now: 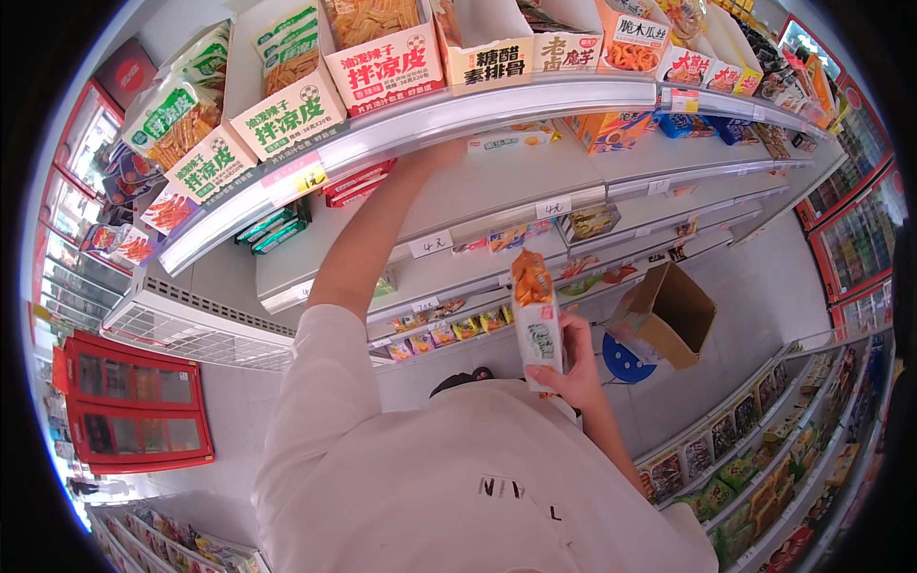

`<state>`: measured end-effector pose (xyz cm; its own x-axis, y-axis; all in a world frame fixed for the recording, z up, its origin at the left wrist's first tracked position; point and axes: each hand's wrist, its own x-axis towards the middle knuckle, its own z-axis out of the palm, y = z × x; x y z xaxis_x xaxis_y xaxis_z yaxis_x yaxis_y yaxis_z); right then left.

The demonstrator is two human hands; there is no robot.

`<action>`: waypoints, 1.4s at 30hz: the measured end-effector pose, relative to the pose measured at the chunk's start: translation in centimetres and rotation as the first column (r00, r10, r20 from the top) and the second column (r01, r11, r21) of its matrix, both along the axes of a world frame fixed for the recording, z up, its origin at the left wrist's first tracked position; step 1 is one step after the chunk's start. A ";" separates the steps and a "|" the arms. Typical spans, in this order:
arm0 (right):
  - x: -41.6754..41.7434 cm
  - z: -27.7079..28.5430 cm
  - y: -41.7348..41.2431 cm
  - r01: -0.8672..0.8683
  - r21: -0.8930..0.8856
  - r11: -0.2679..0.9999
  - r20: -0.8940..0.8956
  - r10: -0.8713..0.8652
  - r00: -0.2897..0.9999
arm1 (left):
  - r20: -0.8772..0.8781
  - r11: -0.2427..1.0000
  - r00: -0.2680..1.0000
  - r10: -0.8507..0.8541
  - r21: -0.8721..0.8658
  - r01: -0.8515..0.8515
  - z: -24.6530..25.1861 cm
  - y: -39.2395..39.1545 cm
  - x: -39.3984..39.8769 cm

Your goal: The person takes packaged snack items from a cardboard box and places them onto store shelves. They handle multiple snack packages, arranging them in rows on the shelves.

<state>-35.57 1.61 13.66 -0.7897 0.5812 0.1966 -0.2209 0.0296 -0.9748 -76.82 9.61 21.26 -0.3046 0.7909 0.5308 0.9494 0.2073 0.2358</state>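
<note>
My right hand holds a white and orange snack packet upright in front of my shirt. The thumb lies across its lower front, and the orange wrapper end points up. My left arm stretches under the top shelf into the tier below. Blurred and partly covered by the shelf edge, my left hand is beside a white packet lying on that tier; whether it grips anything is hidden. Red packets lie left of the forearm, with green packets farther left.
Open boxes of snacks line the top shelf above my left arm. An open cardboard box rests on a blue stool to my right. Behind it runs another stocked shelf. A red glass-door cooler stands at left.
</note>
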 end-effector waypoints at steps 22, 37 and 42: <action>-5.8 4.2 0.4 -0.153 0.598 0.786 0.153 0.076 0.985 | -0.409 0.889 0.820 0.400 -0.046 -0.456 -7.4 -9.5 -5.8; -33.2 9.1 10.0 -0.410 0.908 0.083 0.418 -0.146 0.897 | 0.106 0.743 0.755 0.647 0.133 -0.656 -6.5 -17.9 2.1; -33.7 14.5 9.0 -0.775 0.534 0.337 0.839 -0.096 0.536 | 0.215 0.741 0.722 0.658 -0.016 -0.671 -5.5 -17.6 2.0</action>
